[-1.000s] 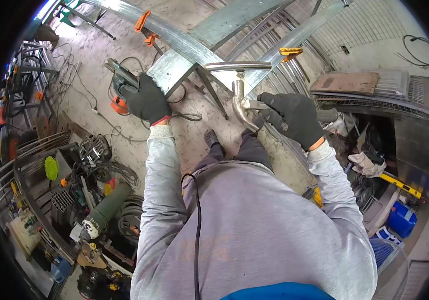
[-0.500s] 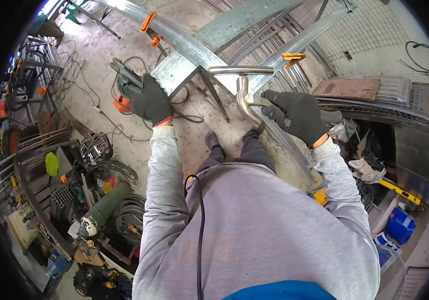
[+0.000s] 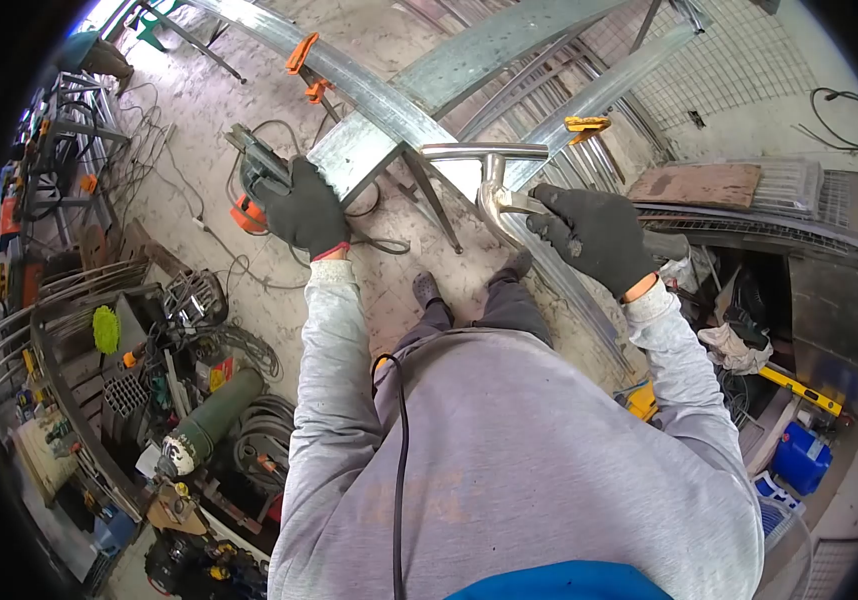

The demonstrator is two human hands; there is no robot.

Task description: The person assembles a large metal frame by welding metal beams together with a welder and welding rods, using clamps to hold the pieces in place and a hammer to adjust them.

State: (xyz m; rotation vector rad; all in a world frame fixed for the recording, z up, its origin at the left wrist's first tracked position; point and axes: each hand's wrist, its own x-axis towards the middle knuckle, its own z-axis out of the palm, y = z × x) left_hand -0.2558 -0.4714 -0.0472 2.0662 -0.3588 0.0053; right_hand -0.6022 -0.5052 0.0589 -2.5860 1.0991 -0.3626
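My left hand point(image 3: 307, 208), in a dark glove, is closed around a grey tool point(image 3: 257, 158) with long jaw-like bars pointing up and left. Part of that tool is hidden by the glove. An orange object point(image 3: 248, 214) shows just below it. My right hand point(image 3: 594, 235), also gloved, grips the short stub of a shiny T-shaped metal piece point(image 3: 492, 185). This piece has a long polished crossbar at its top and a curved neck. Its crossbar overlaps the galvanized steel beams point(image 3: 389, 100) in this view.
Orange clamps point(image 3: 319, 90) and a yellow clamp point(image 3: 587, 125) sit on the beams. A metal leg point(image 3: 439, 205) stands ahead of my feet. Cables point(image 3: 214, 235) trail over the floor at left. A green gas cylinder point(image 3: 211, 425) lies lower left; stacked panels point(image 3: 699, 185) stand at right.
My left hand has dropped slightly with the grey tool. My right hand keeps its grip on the metal piece, which has shifted slightly. My feet appear a little lower or turned in view.
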